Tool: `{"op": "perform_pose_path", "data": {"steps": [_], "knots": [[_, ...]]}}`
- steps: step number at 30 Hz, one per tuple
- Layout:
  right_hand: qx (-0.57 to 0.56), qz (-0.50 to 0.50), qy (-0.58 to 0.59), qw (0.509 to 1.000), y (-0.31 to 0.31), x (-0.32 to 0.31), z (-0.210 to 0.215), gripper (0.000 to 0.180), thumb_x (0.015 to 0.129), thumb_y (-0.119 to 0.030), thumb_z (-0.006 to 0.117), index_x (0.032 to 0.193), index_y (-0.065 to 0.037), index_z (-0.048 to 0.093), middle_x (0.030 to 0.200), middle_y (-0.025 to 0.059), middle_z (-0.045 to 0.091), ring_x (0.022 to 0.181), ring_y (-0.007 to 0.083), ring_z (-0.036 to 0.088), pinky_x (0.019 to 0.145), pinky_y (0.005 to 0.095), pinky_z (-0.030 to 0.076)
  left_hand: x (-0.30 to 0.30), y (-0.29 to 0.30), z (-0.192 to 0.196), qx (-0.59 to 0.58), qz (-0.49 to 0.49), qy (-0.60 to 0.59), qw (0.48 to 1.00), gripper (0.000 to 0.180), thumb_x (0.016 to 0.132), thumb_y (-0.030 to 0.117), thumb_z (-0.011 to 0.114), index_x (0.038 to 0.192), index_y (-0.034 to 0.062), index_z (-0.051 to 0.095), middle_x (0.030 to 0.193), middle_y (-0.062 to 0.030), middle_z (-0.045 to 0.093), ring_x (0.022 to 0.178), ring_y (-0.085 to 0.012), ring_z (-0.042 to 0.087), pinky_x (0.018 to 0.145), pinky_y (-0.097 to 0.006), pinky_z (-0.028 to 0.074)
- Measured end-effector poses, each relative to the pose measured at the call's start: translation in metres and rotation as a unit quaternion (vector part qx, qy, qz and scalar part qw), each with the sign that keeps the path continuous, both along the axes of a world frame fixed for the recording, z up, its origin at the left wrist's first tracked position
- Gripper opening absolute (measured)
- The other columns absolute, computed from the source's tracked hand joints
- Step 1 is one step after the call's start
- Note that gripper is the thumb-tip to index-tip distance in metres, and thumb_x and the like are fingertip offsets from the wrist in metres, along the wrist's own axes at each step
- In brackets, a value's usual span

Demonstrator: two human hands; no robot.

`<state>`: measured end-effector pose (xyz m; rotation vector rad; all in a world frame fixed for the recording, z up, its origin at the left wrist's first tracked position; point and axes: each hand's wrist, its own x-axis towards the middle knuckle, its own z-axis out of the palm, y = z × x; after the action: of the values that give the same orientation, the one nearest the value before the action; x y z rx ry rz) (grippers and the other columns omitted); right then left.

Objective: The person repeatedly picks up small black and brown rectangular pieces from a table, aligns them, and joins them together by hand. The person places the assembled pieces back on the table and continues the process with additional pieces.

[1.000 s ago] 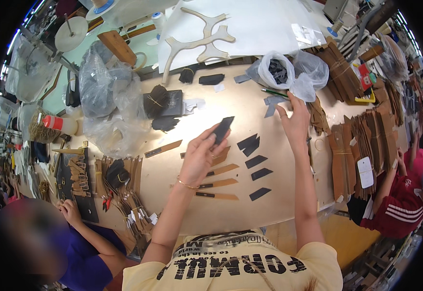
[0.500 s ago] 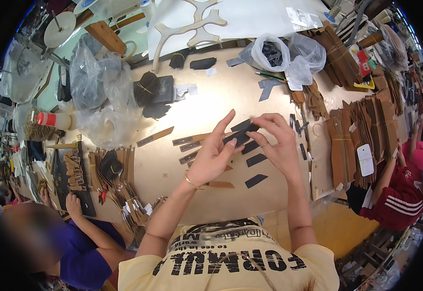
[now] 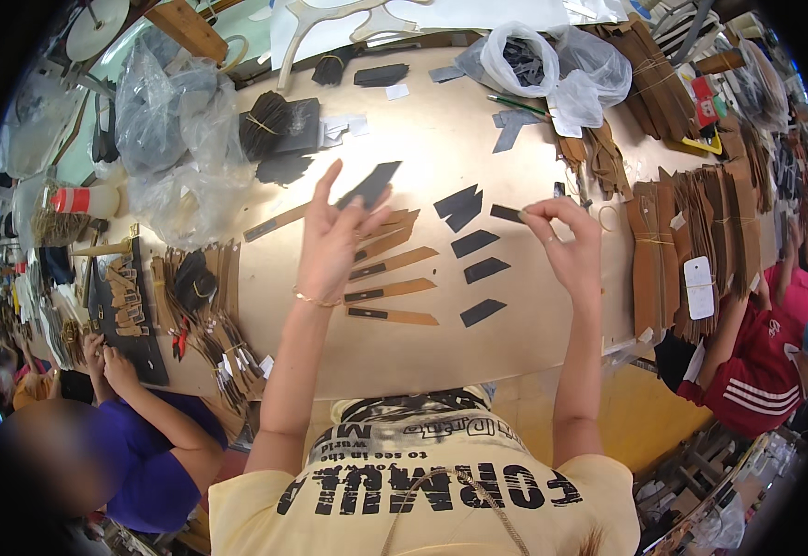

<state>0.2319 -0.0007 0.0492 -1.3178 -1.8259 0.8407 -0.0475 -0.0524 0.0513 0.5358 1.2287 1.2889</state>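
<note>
The left hand (image 3: 330,236) grips a charcoal piece (image 3: 379,181), long axis toward 2 o'clock — the right hand (image 3: 567,243) pinches a small black strip (image 3: 505,213) pointing to 10 o'clock.

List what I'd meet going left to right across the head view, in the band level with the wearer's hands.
Red-and-white container → clear plastic bag → left hand → laid-out dark pieces → right hand → bundled brown pieces.

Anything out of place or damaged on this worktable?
Slightly: two black slant-ended strips overlap, while three black strips below lie apart. One brown dark-ended strip lies alone, left of the fanned brown strips. No spill or damage shows.
</note>
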Motion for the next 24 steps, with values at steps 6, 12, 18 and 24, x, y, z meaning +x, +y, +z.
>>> {"op": "perform_pose_path", "data": {"steps": [6, 12, 18, 24], "knots": [[-0.268, 0.14, -0.03, 0.953, 0.003, 0.013, -0.013, 0.014, 0.085, -0.011, 0.075, 0.093, 0.001, 0.072, 0.083, 0.0039, 0.07, 0.076, 0.0115, 0.061, 0.072, 0.0274, 0.049, -0.012, -0.019, 0.004, 0.013, 0.002, 0.066, 0.998, 0.052, 0.101, 0.001, 0.04, 0.15, -0.0016, 0.024, 0.128, -0.0225, 0.057, 0.12, -0.0284, 0.06, 0.098, -0.033, 0.054], [-0.175, 0.088, -0.141, 0.97, -0.063, 0.007, -0.03, 0.009, 0.08, -0.006, 0.076, 0.087, -0.002, 0.073, 0.078, 0.0083, 0.067, 0.079, 0.0206, 0.063, 0.077, 0.0328, 0.049, 0.013, -0.039, -0.004, 0.01, -0.092, 0.039, 0.995, 0.052, 0.101, 0.0, 0.041, 0.15, -0.0014, 0.024, 0.137, -0.02, 0.05, 0.121, -0.0271, 0.059, 0.099, -0.034, 0.053], [0.058, -0.068, -0.18, 0.98, -0.09, -0.006, -0.04, 0.021, 0.079, -0.015, 0.079, 0.098, -0.01, 0.073, 0.087, 0.0052, 0.063, 0.083, 0.0197, 0.059, 0.081, 0.0342, 0.04, 0.042, -0.041, -0.009, 0.014, -0.189, -0.004, 0.982, 0.055, 0.099, 0.001, 0.05, 0.149, -0.002, 0.026, 0.132, -0.016, 0.052, 0.108, -0.0203, 0.064, 0.095, -0.033, 0.056], [-0.035, -0.098, 0.067, 0.992, -0.086, -0.018, -0.007, 0.033, 0.078, -0.014, 0.081, 0.109, -0.007, 0.072, 0.096, 0.0072, 0.065, 0.082, 0.0185, 0.061, 0.073, 0.0302, 0.047, 0.049, -0.039, -0.001, -0.016, -0.221, -0.043, 0.974, 0.056, 0.098, 0.003, 0.054, 0.148, -0.0013, 0.03, 0.111, -0.0159, 0.068, 0.106, -0.0245, 0.068, 0.091, -0.03, 0.058]]}}
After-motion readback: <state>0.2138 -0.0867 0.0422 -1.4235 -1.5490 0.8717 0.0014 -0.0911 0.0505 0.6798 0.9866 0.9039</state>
